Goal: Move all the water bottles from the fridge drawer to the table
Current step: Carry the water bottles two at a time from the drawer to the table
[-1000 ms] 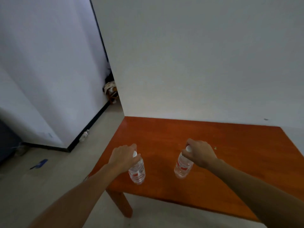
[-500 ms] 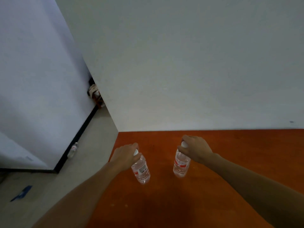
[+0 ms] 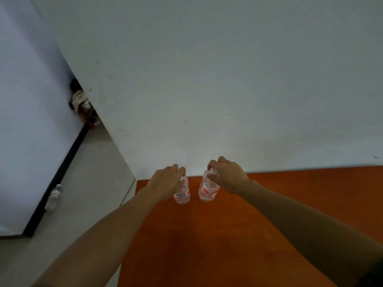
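Observation:
Two clear water bottles with red-and-white labels stand side by side near the far left corner of the orange-brown table (image 3: 290, 204), close to the white wall. My left hand (image 3: 165, 183) holds the left bottle (image 3: 182, 193) by its top, fingers curled over the cap. My right hand (image 3: 227, 175) grips the cap of the right bottle (image 3: 208, 189) from above. Both bottles are upright, with their bases at or just above the tabletop. The fridge drawer is out of sight.
A white wall (image 3: 228, 90) rises directly behind the table. On the floor to the left, another bottle (image 3: 52, 196) stands against a white panel with a black base strip. Clutter (image 3: 83, 104) sits in the far gap between the walls.
Both hands have carried the bottles forward and closer together, from mid-table to the far left corner by the wall. The view has moved closer over the table.

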`<action>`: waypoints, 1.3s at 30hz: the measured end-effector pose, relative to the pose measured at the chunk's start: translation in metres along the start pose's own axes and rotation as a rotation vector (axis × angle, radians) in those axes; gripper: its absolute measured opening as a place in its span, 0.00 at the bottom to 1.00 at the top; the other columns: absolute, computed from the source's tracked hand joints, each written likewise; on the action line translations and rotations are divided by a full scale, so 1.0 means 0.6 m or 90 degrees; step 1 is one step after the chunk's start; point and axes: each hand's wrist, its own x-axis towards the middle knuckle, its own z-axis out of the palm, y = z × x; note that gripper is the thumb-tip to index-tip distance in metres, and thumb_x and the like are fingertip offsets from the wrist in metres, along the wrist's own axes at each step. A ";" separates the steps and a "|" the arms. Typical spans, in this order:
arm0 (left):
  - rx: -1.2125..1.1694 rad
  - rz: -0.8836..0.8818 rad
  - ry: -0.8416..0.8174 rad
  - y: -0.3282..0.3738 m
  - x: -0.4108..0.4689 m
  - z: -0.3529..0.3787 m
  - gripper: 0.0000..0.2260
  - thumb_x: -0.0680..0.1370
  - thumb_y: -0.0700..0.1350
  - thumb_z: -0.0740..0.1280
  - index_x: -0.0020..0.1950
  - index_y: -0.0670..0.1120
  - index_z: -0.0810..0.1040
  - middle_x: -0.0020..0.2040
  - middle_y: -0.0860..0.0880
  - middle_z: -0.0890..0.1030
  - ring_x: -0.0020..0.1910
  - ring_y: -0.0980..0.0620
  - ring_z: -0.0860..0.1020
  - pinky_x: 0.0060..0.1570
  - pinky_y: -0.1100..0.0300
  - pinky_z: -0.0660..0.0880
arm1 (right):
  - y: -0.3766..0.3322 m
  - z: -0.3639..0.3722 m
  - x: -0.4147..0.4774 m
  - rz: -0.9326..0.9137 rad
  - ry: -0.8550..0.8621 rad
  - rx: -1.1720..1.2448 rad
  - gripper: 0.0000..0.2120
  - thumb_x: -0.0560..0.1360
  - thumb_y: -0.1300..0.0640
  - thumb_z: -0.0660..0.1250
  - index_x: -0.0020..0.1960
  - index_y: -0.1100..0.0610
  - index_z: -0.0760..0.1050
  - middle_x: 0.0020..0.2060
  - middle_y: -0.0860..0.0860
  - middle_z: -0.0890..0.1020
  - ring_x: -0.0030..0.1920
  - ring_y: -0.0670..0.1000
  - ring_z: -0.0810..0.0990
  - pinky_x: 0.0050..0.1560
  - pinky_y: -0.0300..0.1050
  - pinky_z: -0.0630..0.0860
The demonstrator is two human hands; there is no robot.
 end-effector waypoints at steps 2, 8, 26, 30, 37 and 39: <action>-0.011 0.013 0.008 -0.026 0.027 0.006 0.14 0.82 0.51 0.58 0.65 0.47 0.67 0.60 0.45 0.74 0.54 0.47 0.76 0.50 0.54 0.76 | -0.009 0.010 0.029 0.017 -0.001 0.005 0.15 0.79 0.47 0.63 0.63 0.52 0.71 0.57 0.54 0.75 0.50 0.53 0.78 0.50 0.47 0.79; -0.121 0.017 0.036 -0.059 0.062 0.015 0.17 0.79 0.56 0.61 0.64 0.48 0.70 0.59 0.48 0.76 0.51 0.48 0.79 0.50 0.54 0.78 | -0.033 0.035 0.067 0.051 0.010 0.024 0.20 0.77 0.47 0.65 0.67 0.51 0.70 0.61 0.53 0.74 0.52 0.54 0.79 0.54 0.49 0.78; -0.096 0.055 0.120 0.086 -0.023 -0.077 0.13 0.81 0.52 0.58 0.60 0.47 0.75 0.57 0.49 0.79 0.47 0.50 0.79 0.45 0.59 0.73 | 0.030 -0.043 -0.207 0.173 0.029 0.016 0.22 0.79 0.48 0.62 0.71 0.53 0.66 0.65 0.53 0.74 0.60 0.55 0.77 0.60 0.51 0.75; -0.111 0.140 0.124 0.260 -0.066 -0.099 0.11 0.79 0.50 0.60 0.56 0.46 0.77 0.52 0.47 0.80 0.46 0.47 0.80 0.48 0.53 0.78 | 0.086 -0.067 -0.407 0.242 0.083 0.003 0.21 0.79 0.48 0.62 0.69 0.53 0.68 0.62 0.53 0.75 0.58 0.55 0.77 0.57 0.51 0.76; -0.081 0.402 0.068 0.657 -0.189 -0.083 0.10 0.78 0.50 0.60 0.55 0.47 0.76 0.51 0.47 0.79 0.49 0.45 0.79 0.47 0.51 0.76 | 0.193 -0.089 -0.837 0.453 0.149 -0.008 0.18 0.77 0.47 0.63 0.66 0.50 0.71 0.57 0.50 0.77 0.52 0.51 0.78 0.50 0.48 0.79; -0.074 0.490 0.054 0.767 -0.223 -0.080 0.11 0.79 0.51 0.60 0.55 0.47 0.76 0.51 0.47 0.79 0.48 0.46 0.79 0.45 0.52 0.76 | 0.214 -0.097 -0.948 0.527 0.160 -0.006 0.18 0.77 0.46 0.64 0.65 0.50 0.72 0.56 0.50 0.78 0.52 0.50 0.79 0.51 0.47 0.79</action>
